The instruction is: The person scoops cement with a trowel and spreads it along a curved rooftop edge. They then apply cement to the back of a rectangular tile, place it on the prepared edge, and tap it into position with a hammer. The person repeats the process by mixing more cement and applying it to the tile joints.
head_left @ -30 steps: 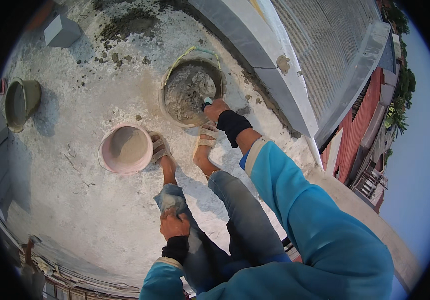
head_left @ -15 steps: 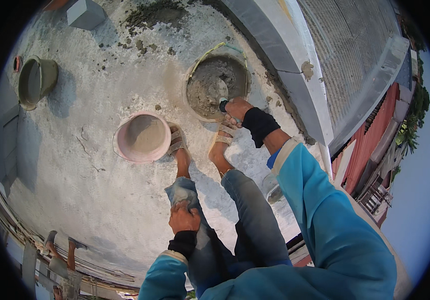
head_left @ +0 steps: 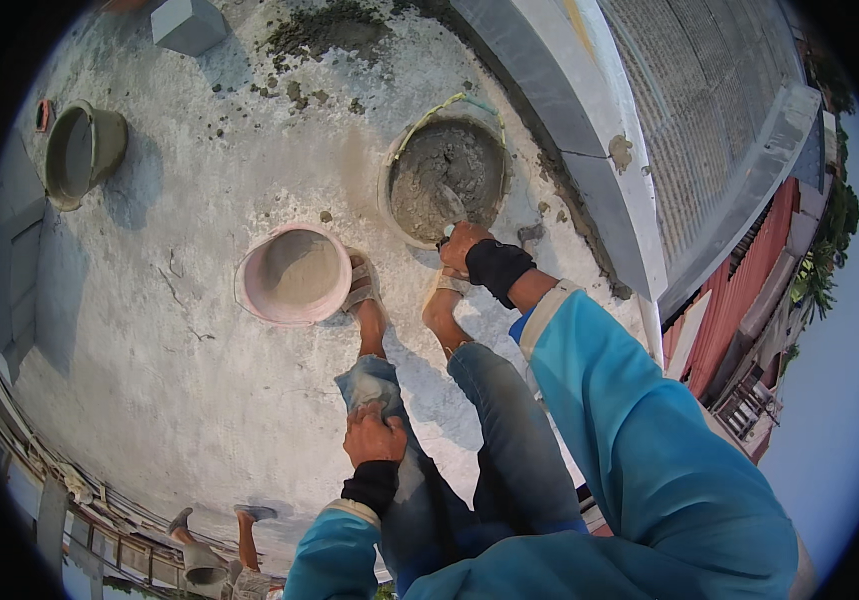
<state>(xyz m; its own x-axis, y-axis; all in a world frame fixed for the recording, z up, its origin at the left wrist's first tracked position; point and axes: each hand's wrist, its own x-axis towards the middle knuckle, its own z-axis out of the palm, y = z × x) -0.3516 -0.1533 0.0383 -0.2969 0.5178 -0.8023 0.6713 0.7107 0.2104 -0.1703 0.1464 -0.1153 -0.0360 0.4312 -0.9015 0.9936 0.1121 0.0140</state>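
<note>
My right hand (head_left: 465, 246) is closed round the handle of a trowel (head_left: 453, 205), whose mortar-smeared blade lies in wet grey mortar (head_left: 440, 160). The mortar fills much of a round bucket (head_left: 385, 200), with a yellow-green handle leaning at its far rim. On my left thigh, near the knee, rests my left hand (head_left: 375, 436), its fingers curled in and no tool visible in it. A pale pink bucket (head_left: 246, 295) with greyish contents stands beside my left foot.
A drab green bucket (head_left: 115, 145) and a grey block (head_left: 190, 27) stand at the far left. Loose mortar (head_left: 335, 32) is spread on the concrete floor. A low wall (head_left: 600, 185) curves along the right, with corrugated roofing beyond. Another person's legs (head_left: 248, 540) and a bucket (head_left: 205, 568) appear lower left.
My right hand has drawn slightly toward me and left, and the trowel blade now sits lower in the mortar. The other person's legs have shifted right. My left hand stays on my thigh.
</note>
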